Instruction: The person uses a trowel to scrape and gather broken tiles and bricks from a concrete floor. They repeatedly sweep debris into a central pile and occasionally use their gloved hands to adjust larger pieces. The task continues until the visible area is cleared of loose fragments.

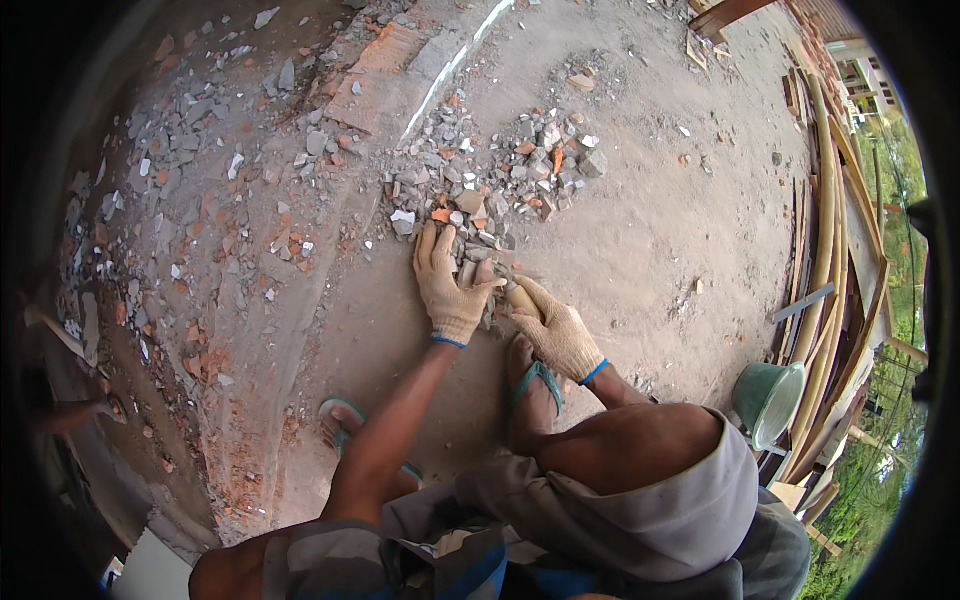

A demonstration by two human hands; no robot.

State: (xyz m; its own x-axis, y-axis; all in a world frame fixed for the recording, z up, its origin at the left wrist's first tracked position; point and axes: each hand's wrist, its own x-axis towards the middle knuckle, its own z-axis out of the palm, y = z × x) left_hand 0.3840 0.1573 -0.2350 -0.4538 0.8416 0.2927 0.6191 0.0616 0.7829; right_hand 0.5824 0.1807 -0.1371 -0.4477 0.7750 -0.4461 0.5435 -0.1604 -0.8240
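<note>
Cream knit gloves with blue cuffs cover both my hands. My left hand point(447, 290) rests at the near end of a heap of broken rubble point(470, 200), its fingers spread against grey and orange chunks and its thumb stretched to the right. Just right of it, my right hand point(556, 332) is closed around a short, pale, rounded handle point(521, 299). The working end of that tool is hard to make out among the dust and pieces, so its kind stays unclear. Between the hands lie several small grey and pinkish fragments point(484, 270).
A second rubble pile point(555, 160) adjoins the heap. Debris covers the ground at left, beside a broken brick edge point(375, 75). A green bucket point(770, 400) stands at right near stacked bamboo poles and boards point(825, 240). My sandalled feet point(535, 385) are close behind my hands.
</note>
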